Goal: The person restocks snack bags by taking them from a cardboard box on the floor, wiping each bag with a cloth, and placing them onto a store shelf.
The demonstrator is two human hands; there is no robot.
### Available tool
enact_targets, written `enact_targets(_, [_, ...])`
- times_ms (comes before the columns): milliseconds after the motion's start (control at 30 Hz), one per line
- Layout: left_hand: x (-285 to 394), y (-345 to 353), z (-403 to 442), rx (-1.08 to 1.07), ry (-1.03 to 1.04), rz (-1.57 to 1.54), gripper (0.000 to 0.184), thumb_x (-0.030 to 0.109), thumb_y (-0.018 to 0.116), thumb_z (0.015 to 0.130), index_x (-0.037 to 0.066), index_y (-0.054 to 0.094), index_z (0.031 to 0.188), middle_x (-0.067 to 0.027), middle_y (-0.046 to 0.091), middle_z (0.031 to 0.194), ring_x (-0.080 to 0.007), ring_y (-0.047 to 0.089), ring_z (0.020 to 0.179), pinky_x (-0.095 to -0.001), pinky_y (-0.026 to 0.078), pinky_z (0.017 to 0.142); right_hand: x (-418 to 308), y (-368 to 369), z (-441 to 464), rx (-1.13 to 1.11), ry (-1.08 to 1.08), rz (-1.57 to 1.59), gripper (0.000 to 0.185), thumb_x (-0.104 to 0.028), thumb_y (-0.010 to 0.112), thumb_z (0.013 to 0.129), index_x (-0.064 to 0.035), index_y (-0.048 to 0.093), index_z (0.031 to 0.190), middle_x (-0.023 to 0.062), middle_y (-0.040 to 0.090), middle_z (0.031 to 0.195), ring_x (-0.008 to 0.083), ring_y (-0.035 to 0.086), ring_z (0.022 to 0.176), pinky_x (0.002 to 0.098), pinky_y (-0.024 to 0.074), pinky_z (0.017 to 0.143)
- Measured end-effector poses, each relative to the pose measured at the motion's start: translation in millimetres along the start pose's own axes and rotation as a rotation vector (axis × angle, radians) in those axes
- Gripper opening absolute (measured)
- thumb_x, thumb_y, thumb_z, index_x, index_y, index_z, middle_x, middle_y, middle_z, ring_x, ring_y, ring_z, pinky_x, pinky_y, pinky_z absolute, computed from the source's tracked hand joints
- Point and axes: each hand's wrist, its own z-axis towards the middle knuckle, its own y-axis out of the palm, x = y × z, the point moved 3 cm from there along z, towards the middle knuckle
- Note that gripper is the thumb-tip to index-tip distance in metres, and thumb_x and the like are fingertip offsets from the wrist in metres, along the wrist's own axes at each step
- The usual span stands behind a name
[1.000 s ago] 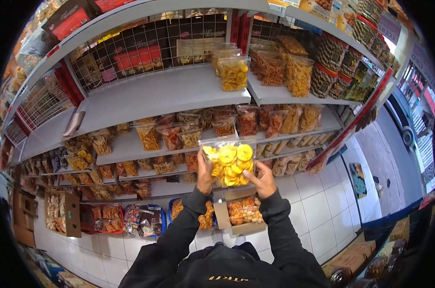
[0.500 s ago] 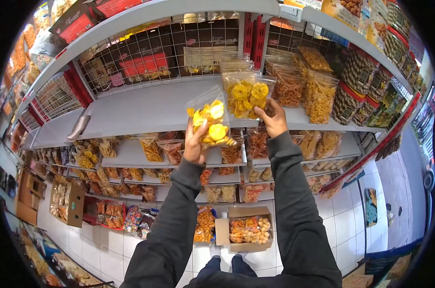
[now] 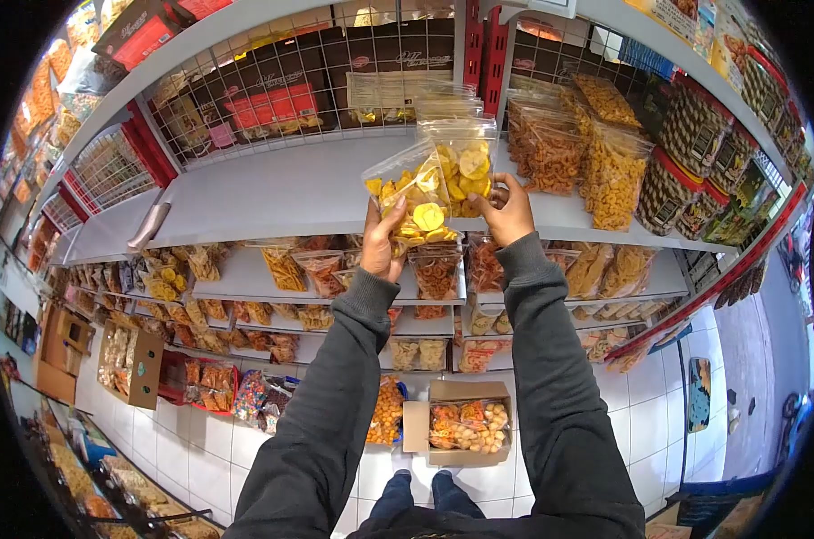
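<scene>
Tilted in front of the upper shelf is a clear bag of yellow chips, pinched in my left hand at its lower left side. Just right of it, a second bag of yellow chips stands at the front of a row on the shelf. My right hand has its fingers closed on that bag's lower right edge. The two bags overlap, and the tilted one hides part of the standing one.
The grey upper shelf runs left of the bags. Bags of orange snacks and patterned jars stand to the right. Lower shelves hold many snack bags. A cardboard box and a basket of snacks sit on the tiled floor.
Both hands have gone from chest height up to the shelf. The single bag held earlier is now in my left hand alone, and my right hand is on the bag at the row's front.
</scene>
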Motion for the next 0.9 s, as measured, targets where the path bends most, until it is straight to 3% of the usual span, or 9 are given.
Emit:
enact_targets(100, [12.6,3.0,-7.0,0.023,0.051,0.053,0.056,0.015,0.058,0.090,0.006,0.030,0.138,-0.0116,0.049,0.125,-0.0215,0.056,0.108,-0.0351,0.050,0.090,-22.5,-5.6,-16.3,0.136,-0.007,-0.141,0.045,-0.019,0.073,0.080,-0.0011,0.050,0.114,0.0152,0.063,0.095,0.0219,0.061,0.089,0.0313,0.0508,0.077])
enact_targets(200, [36.2,22.5,-17.3,-0.023,0.118,0.144,0.058,0.013,0.060,0.089,0.005,0.029,0.137,-0.0109,0.048,0.124,-0.0197,0.056,0.107,-0.0330,0.049,0.091,-62.3,-21.4,-38.9,0.316,-0.216,-0.255,0.041,-0.017,0.071,0.081,0.0004,0.052,0.113,0.0141,0.062,0.095,0.0202,0.061,0.088,0.0308,0.0504,0.076])
enact_targets(300, [51.2,42.3,-9.8,-0.099,0.192,0.303,0.049,0.014,0.061,0.089,0.001,0.037,0.129,-0.0108,0.052,0.119,-0.0163,0.057,0.103,-0.0302,0.049,0.087,-93.9,-20.8,-52.4,0.009,-0.087,0.207,0.040,-0.014,0.071,0.081,0.0027,0.053,0.112,0.0128,0.062,0.097,0.0183,0.060,0.087,0.0305,0.0502,0.077])
enact_targets(400, [59.4,75.2,18.9,-0.200,0.263,0.461,0.038,0.018,0.063,0.089,-0.003,0.047,0.117,-0.0103,0.059,0.107,-0.0144,0.058,0.097,-0.0276,0.048,0.082,-125.9,-10.6,-44.7,-0.089,-0.185,0.229,0.043,-0.011,0.070,0.080,0.0038,0.051,0.115,0.0128,0.063,0.099,0.0178,0.061,0.090,0.0304,0.0505,0.078])
enact_targets(500, [74.2,104.8,55.7,-0.150,0.253,0.591,0.045,0.026,0.068,0.085,-0.006,0.051,0.113,-0.0155,0.062,0.106,-0.0193,0.060,0.098,-0.0304,0.049,0.083,-138.4,-17.8,-3.2,-0.078,-0.263,0.189,0.047,-0.007,0.069,0.078,0.0036,0.050,0.119,0.0136,0.064,0.099,0.0177,0.063,0.089,0.0287,0.0514,0.077])
enact_targets(600, [69.2,107.5,126.5,-0.101,0.214,0.840,0.080,0.047,0.069,0.079,-0.015,0.041,0.121,-0.0270,0.056,0.118,-0.0312,0.057,0.109,-0.0366,0.045,0.091,-133.4,-27.0,51.5,-0.087,-0.203,0.163,0.047,-0.010,0.071,0.078,0.0036,0.051,0.118,0.0129,0.066,0.087,0.0154,0.063,0.076,0.0280,0.0504,0.067])
enact_targets(700, [75.2,112.8,151.3,0.010,0.042,1.236,0.087,0.050,0.068,0.077,-0.016,0.037,0.123,-0.0314,0.051,0.122,-0.0353,0.055,0.113,-0.0381,0.045,0.093,-116.6,-28.5,89.4,-0.044,-0.152,-0.033,0.042,-0.017,0.072,0.080,0.0027,0.056,0.113,0.0114,0.066,0.079,0.0144,0.062,0.071,0.0276,0.0480,0.063])
enact_targets(767, [73.8,115.6,143.5,-0.074,0.141,1.262,0.080,0.047,0.068,0.077,-0.016,0.042,0.119,-0.0330,0.054,0.116,-0.0386,0.056,0.110,-0.0387,0.045,0.092,-111.1,-25.5,96.9,-0.043,-0.150,-0.176,0.036,-0.016,0.070,0.083,0.0008,0.058,0.112,0.0107,0.067,0.087,0.0145,0.062,0.078,0.0267,0.0486,0.066])
enact_targets(900, [54.2,101.0,152.9,-0.088,0.198,1.376,0.075,0.048,0.066,0.077,-0.012,0.048,0.117,-0.0297,0.060,0.108,-0.0389,0.059,0.105,-0.0398,0.046,0.091,-98.7,-19.2,103.0,0.016,-0.157,-0.272,0.027,-0.016,0.068,0.085,-0.0006,0.062,0.107,0.0035,0.059,0.070,0.0092,0.052,0.064,0.0247,0.0421,0.059])
